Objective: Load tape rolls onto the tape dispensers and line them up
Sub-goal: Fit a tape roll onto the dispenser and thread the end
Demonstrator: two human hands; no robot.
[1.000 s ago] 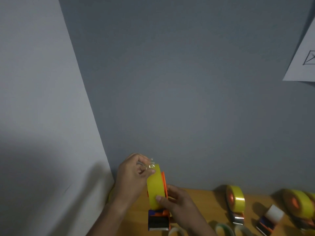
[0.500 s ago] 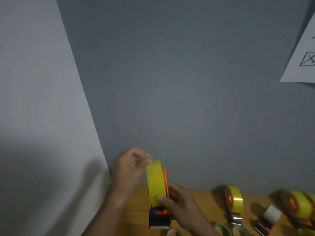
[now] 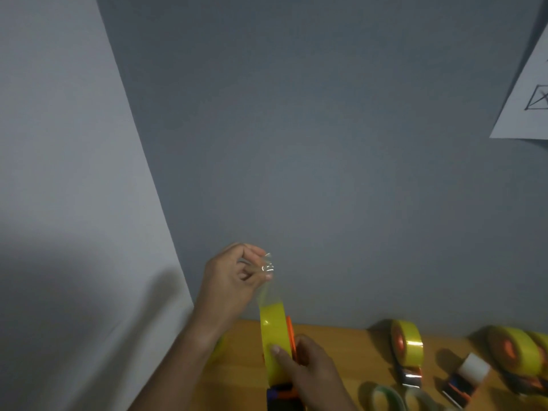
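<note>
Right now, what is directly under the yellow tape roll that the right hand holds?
Under the yellow tape roll sits a dispenser body, blue, orange and dark. The right hand covers its right side, and the frame edge hides its base.

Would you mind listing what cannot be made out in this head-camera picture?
- Dispenser under the held yellow roll: cut off by the bottom edge, partly covered by the right hand.
- Far-right roll: blurred, cut by the right edge.
- Paper on the wall: cut off, drawing incomplete.
- Tape end pinched by the left hand: transparent, edges unclear.
</note>
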